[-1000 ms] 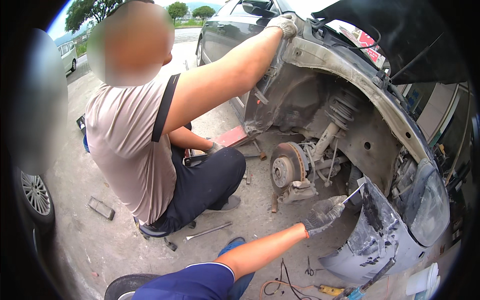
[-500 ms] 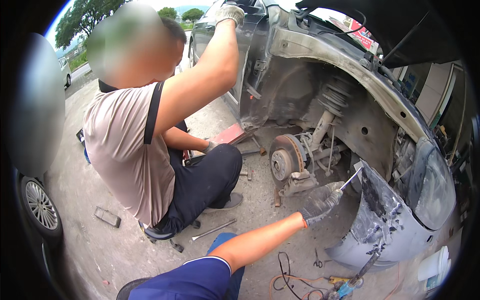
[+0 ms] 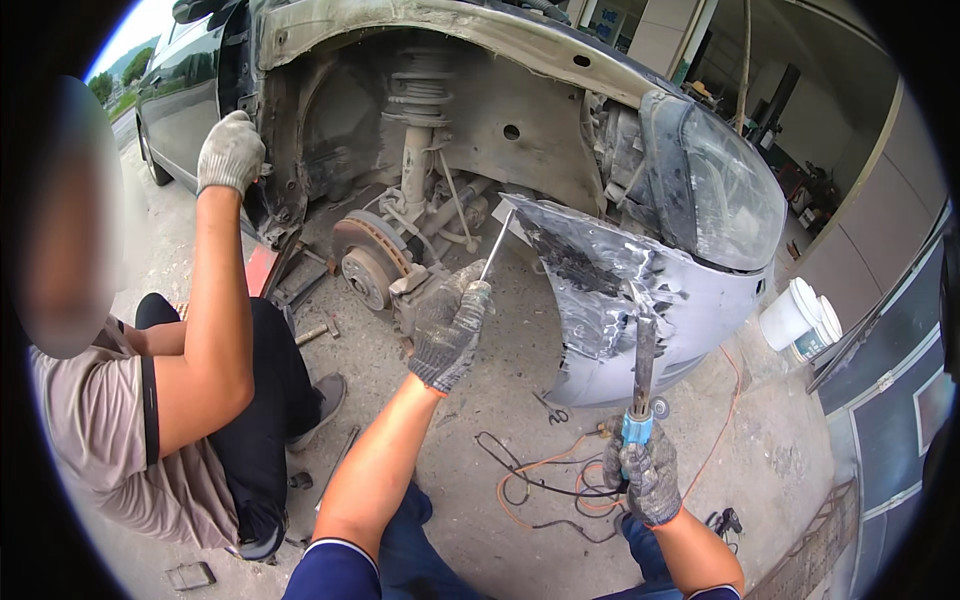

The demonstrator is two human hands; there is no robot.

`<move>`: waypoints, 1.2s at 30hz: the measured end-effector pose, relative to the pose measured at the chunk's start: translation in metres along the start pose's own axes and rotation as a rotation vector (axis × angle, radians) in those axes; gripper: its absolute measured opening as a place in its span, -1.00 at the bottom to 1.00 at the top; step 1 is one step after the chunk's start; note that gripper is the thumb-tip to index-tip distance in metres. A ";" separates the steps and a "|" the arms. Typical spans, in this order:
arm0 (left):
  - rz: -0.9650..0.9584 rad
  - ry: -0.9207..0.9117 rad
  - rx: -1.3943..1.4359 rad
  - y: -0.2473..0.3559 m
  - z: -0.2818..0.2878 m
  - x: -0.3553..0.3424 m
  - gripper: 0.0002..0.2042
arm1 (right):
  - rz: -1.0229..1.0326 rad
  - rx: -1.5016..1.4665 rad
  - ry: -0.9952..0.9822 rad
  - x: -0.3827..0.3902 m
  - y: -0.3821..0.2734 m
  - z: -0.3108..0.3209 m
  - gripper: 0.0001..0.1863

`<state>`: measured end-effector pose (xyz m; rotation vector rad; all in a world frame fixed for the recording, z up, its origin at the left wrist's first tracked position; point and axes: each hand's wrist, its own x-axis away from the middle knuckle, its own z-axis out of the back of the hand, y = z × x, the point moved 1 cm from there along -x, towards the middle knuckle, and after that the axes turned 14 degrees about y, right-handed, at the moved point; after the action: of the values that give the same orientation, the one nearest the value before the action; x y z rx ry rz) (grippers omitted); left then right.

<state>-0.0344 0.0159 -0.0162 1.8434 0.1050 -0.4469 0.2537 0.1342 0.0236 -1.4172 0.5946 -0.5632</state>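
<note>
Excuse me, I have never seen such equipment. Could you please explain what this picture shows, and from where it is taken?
There is no robot, only a person working by hand. A wide fisheye camera on this person's head looks down, so straight edges look bent. The gloved left hand holds a thin metal tool, its tip near the upper edge of a scuffed grey bumper. The gloved right hand holds a blue-handled tool with a long metal barrel. Behind is a car with its brake disc exposed. On the concrete ground lie scissors and a thin orange cable; white buckets stand to the right. At the left is another person, one gloved hand raised.
</note>
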 end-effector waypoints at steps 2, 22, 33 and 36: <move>-0.022 0.005 0.045 -0.003 0.006 0.001 -0.67 | -0.031 0.055 -0.029 -0.010 -0.002 -0.007 -0.60; 0.027 -0.021 -0.029 -0.010 0.006 -0.001 -0.68 | -0.004 0.260 -0.106 -0.076 -0.009 -0.050 -0.46; -0.026 0.038 0.060 -0.006 0.005 0.003 -0.70 | -0.059 0.225 -0.082 -0.087 0.000 -0.049 -0.48; -0.022 0.028 0.039 -0.004 0.007 0.002 -0.70 | -0.065 0.241 -0.068 -0.091 0.003 -0.048 -0.49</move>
<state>-0.0352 0.0104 -0.0219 1.8887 0.1371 -0.4416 0.1539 0.1611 0.0218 -1.2252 0.4130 -0.6149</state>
